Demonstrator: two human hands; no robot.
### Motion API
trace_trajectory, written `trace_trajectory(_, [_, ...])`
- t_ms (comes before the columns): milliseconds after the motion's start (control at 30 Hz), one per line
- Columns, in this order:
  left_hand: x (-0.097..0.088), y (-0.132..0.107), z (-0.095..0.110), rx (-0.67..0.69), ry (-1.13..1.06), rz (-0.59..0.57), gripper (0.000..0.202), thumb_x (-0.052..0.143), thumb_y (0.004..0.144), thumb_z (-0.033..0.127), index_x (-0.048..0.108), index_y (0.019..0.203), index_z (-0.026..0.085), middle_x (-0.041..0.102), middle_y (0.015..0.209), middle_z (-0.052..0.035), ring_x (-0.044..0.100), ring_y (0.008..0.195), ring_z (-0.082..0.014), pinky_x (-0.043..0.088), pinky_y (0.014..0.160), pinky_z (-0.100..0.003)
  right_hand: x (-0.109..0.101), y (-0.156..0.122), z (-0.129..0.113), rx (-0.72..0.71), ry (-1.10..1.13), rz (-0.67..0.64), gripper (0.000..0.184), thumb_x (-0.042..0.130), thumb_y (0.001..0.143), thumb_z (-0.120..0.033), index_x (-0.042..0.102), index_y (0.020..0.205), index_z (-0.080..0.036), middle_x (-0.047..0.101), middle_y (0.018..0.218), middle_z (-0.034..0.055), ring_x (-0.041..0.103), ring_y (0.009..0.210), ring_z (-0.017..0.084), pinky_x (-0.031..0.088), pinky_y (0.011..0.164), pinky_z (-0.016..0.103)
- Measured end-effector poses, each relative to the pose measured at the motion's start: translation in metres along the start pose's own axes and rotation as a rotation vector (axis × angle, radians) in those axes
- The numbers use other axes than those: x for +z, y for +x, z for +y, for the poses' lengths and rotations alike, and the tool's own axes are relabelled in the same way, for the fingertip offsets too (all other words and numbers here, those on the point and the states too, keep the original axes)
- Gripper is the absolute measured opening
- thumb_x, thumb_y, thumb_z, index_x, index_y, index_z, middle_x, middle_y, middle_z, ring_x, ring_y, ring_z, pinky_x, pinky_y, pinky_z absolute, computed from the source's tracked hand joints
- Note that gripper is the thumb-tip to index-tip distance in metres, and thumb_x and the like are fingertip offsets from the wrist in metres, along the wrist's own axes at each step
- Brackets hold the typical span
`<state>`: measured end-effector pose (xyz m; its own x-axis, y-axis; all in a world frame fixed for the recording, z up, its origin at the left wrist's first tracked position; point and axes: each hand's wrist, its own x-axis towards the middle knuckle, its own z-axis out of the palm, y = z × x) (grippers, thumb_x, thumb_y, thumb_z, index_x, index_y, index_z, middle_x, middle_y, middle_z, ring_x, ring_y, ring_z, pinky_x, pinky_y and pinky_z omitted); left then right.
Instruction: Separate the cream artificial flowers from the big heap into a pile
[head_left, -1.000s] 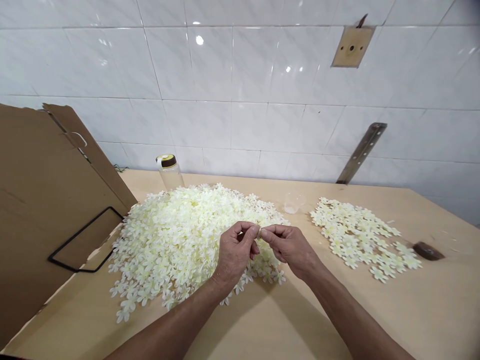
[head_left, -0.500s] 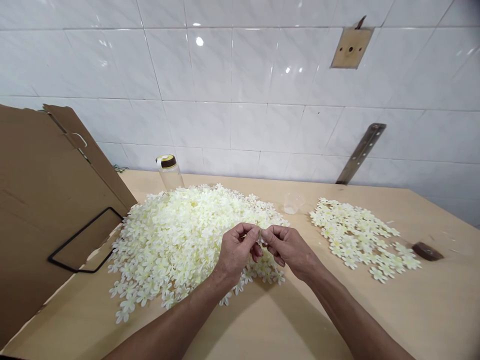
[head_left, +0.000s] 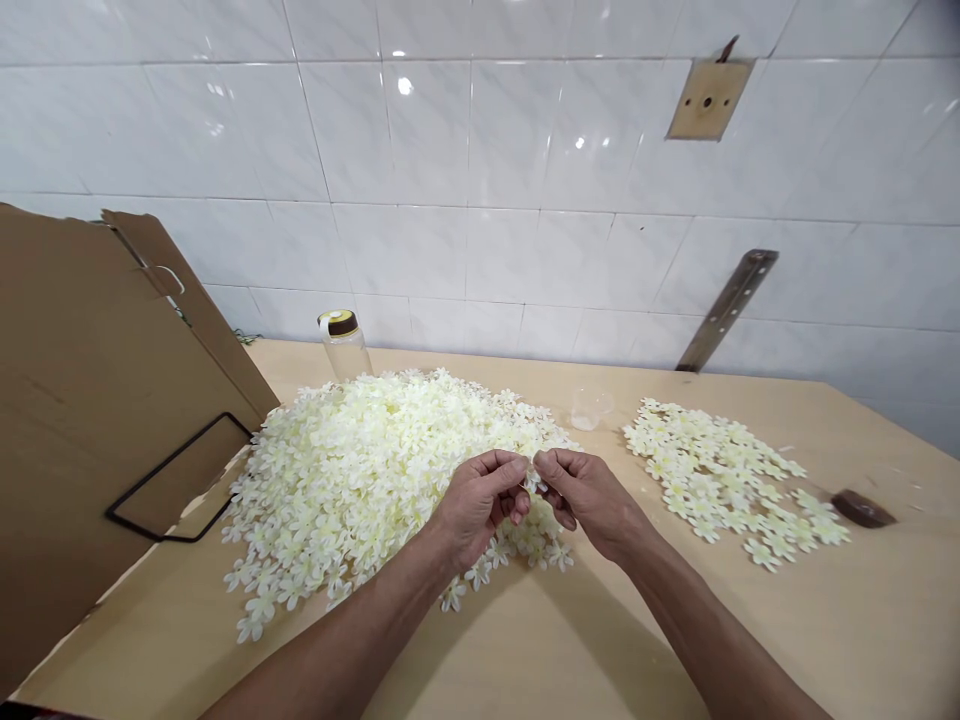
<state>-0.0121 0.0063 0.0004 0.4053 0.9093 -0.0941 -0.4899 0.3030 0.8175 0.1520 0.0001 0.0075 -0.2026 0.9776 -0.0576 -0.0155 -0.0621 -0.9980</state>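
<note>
My left hand [head_left: 480, 500] is closed in a pinch, thumb against forefinger. What lies in that pinch is too small to make out. Just to its right, my right hand [head_left: 589, 497] pinches as well, and a bit of a white artificial flower [head_left: 535, 482] shows under its fingertips. The two thumb tips are almost touching, held over the right front edge of a big heap of artificial flowers [head_left: 367, 460], pale yellow-white with several petals each. Part of the heap is hidden behind my hands and left forearm.
Further right lies a flat, smaller spread of the same flowers [head_left: 712, 470]. Beside it stands a clear cup with dark brown contents [head_left: 864, 508]. A small clear cup [head_left: 589, 408] and a capped bottle [head_left: 345, 345] stand behind. Left is a cardboard box [head_left: 97, 400] with a black wire frame [head_left: 172, 468].
My fingertips have drawn slightly apart, with a little more white showing between them. The whole view has shifted a touch; the heap and the spread look the same.
</note>
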Motion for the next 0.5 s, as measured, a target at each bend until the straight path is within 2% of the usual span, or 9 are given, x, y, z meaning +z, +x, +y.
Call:
trace_trajectory(133, [-0.001, 0.001, 0.005, 0.007, -0.008, 0.049, 0.033, 0.085, 0.068, 0.039, 0.063, 0.078, 0.015, 0.056, 0.063, 0.0030, 0.054, 0.050, -0.0074, 0.037, 0.044, -0.019, -0.005, -0.001, -0.005, 0.034, 0.032, -0.049, 0.051, 0.070, 0.078, -0.063, 0.055, 0.063, -0.017, 0.046, 0.056, -0.0041, 0.034, 0.045, 0.006, 0.029, 0.039, 0.020])
trace_trajectory(300, [-0.002, 0.002, 0.013, 0.067, -0.014, 0.089, 0.032, 0.082, 0.072, 0.039, 0.061, 0.074, 0.016, 0.052, 0.058, 0.0043, 0.053, 0.052, -0.0075, 0.037, 0.046, -0.019, -0.010, -0.002, -0.012, 0.054, 0.031, -0.041, 0.049, 0.072, 0.076, -0.062, 0.059, 0.064, -0.016, 0.048, 0.056, -0.0033, 0.035, 0.043, 0.006, 0.028, 0.039, 0.022])
trace_trajectory(500, [0.000, 0.001, 0.015, 0.094, 0.028, 0.133, 0.037, 0.081, 0.071, 0.045, 0.058, 0.070, 0.016, 0.052, 0.055, 0.0040, 0.049, 0.048, -0.0070, 0.035, 0.044, -0.019, -0.010, -0.001, -0.010, 0.028, -0.091, -0.020, 0.048, 0.070, 0.077, -0.063, 0.067, 0.071, -0.016, 0.044, 0.054, -0.0041, 0.035, 0.046, 0.008, 0.031, 0.041, 0.023])
